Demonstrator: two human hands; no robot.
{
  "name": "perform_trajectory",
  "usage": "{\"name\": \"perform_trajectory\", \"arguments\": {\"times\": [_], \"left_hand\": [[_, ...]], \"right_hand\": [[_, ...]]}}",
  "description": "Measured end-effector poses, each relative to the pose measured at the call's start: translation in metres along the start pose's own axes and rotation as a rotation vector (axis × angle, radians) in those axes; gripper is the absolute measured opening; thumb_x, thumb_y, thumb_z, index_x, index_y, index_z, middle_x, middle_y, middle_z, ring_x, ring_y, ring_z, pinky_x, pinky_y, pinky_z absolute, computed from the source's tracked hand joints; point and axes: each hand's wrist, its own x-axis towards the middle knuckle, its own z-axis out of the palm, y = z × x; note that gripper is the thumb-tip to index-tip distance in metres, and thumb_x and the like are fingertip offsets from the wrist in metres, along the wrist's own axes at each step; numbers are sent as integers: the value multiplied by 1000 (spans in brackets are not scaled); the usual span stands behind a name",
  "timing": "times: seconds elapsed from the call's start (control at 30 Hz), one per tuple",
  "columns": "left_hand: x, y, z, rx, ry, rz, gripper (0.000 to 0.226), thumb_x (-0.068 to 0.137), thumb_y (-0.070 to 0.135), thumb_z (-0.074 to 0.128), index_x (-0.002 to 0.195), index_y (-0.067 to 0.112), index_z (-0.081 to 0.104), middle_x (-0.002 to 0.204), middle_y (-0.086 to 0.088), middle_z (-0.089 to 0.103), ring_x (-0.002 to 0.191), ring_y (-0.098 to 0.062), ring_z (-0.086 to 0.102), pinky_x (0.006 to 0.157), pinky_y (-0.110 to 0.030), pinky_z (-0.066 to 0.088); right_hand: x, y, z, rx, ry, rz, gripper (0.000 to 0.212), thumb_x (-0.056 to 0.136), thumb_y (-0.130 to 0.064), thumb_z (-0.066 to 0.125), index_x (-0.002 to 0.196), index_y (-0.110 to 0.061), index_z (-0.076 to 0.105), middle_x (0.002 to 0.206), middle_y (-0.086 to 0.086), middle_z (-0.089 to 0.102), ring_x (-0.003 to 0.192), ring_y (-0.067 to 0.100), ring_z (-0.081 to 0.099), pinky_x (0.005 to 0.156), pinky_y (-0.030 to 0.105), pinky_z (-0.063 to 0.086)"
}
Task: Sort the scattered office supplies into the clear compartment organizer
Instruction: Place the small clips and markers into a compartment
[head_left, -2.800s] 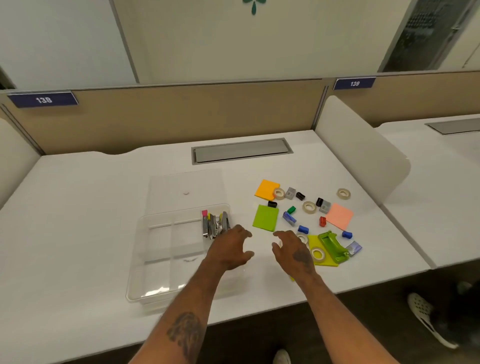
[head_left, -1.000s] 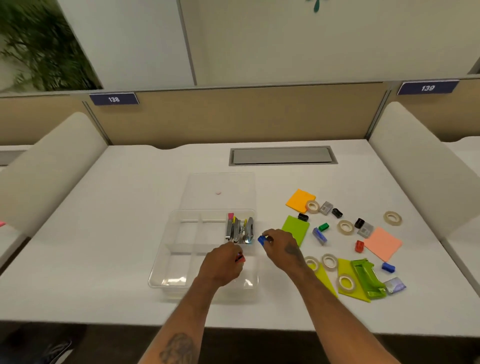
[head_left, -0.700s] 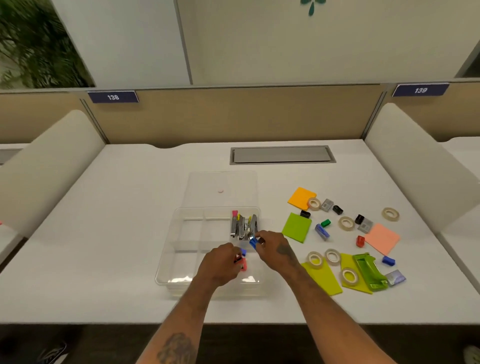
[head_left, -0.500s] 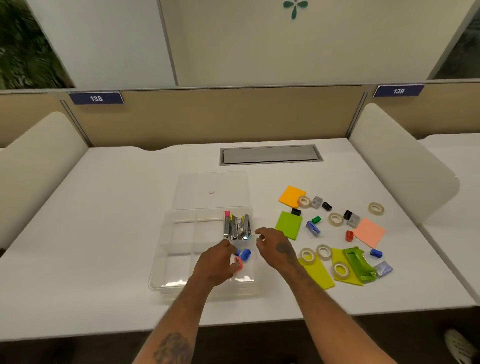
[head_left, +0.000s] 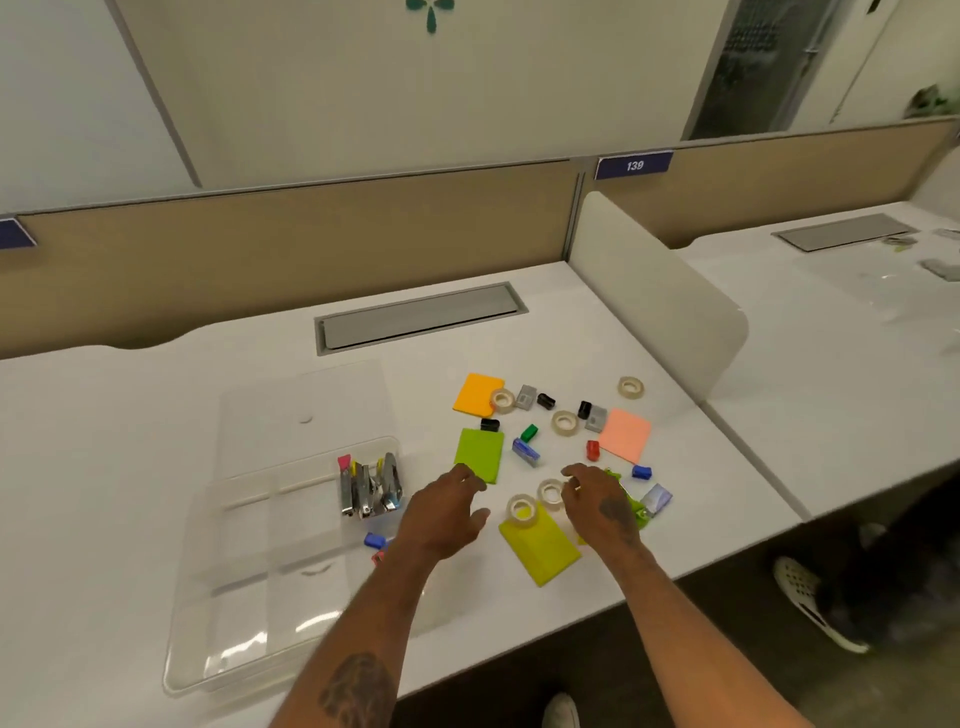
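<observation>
The clear compartment organizer (head_left: 244, 592) sits at the front left of the white desk, its lid (head_left: 306, 410) lying behind it. Its back right compartment holds several metal clips (head_left: 370, 488); a blue clip (head_left: 375, 540) and a pink one lie in the compartment in front. My left hand (head_left: 444, 514) hovers empty, fingers apart, just right of the organizer near the green note pad (head_left: 479, 453). My right hand (head_left: 602, 501) is open over the green hole punch (head_left: 636, 501), fingertips by a tape roll (head_left: 550, 492). More tape rolls, coloured clips and note pads lie scattered beyond.
A yellow-green note pad (head_left: 540, 545) with a tape roll (head_left: 521, 507) on it lies between my hands near the desk's front edge. A rounded white divider (head_left: 654, 296) bounds the desk on the right. A grey cable hatch (head_left: 415, 319) is at the back.
Both hands dropped a blue clip and a pink clip into the organizer, then came out empty and moved right over the scattered supplies. The camera view swung to the right.
</observation>
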Motion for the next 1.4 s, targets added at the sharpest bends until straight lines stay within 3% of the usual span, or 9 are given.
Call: {"name": "perform_trajectory", "arguments": {"times": [0.17, 0.27, 0.47, 0.63, 0.83, 1.1, 1.3, 1.4], "left_hand": [[53, 38, 15, -17, -28, 33, 43, 92, 44, 55, 132, 27, 51, 133, 5, 50, 116, -17, 55, 87, -35, 49], [83, 58, 28, -20, -73, 32, 44, 92, 43, 55, 133, 27, 49, 137, 4, 47, 123, -18, 51, 91, -37, 49], [136, 90, 50, 17, -161, -21, 42, 94, 42, 53, 131, 20, 52, 133, -3, 46, 116, -25, 54, 87, -41, 51], [164, 111, 64, 9, -212, -24, 45, 94, 39, 54, 134, 18, 49, 135, -7, 46, 117, -30, 55, 91, -45, 50], [186, 130, 78, 13, -240, -76, 46, 93, 42, 54, 132, 19, 47, 135, -9, 46, 112, -33, 58, 87, -44, 52], [203, 140, 94, 55, -276, -100, 44, 93, 42, 54, 131, 21, 49, 131, -8, 46, 107, -32, 60, 84, -43, 51], [205, 145, 98, 135, -290, -65, 24, 96, 26, 49, 117, 14, 53, 125, -10, 46, 102, -31, 59, 76, -41, 49], [202, 146, 94, 105, -239, -60, 25, 95, 18, 46, 118, 13, 54, 124, -11, 48, 100, -32, 60, 76, -42, 50]], "right_hand": [[27, 54, -25, -77, 21, 94, 28, 94, -19, 47, 119, -21, 60, 123, 4, 61, 113, 25, 57, 96, 41, 44], [46, 80, -36, -73, 5, 104, 32, 95, -17, 46, 125, -22, 56, 125, 5, 57, 118, 24, 53, 93, 37, 47], [69, 124, -40, -152, -103, 105, 40, 96, -17, 43, 134, -28, 50, 131, 1, 50, 124, 18, 45, 94, 33, 46], [83, 144, -38, -199, -197, 22, 41, 96, -28, 48, 138, -28, 46, 132, 1, 48, 123, 18, 43, 93, 31, 46], [98, 152, -30, -251, -307, 1, 31, 94, -28, 50, 124, -25, 56, 121, 3, 50, 115, 20, 48, 86, 33, 49], [108, 170, -46, -182, -202, 17, 24, 93, -25, 51, 115, -20, 60, 115, 3, 55, 106, 19, 54, 82, 31, 50], [108, 176, -57, -164, -146, 50, 26, 94, -24, 53, 118, -19, 59, 116, 4, 58, 105, 19, 56, 85, 30, 50], [106, 172, -59, -153, -119, 38, 25, 95, -25, 52, 117, -17, 60, 114, 5, 58, 104, 20, 56, 84, 31, 49]]}}
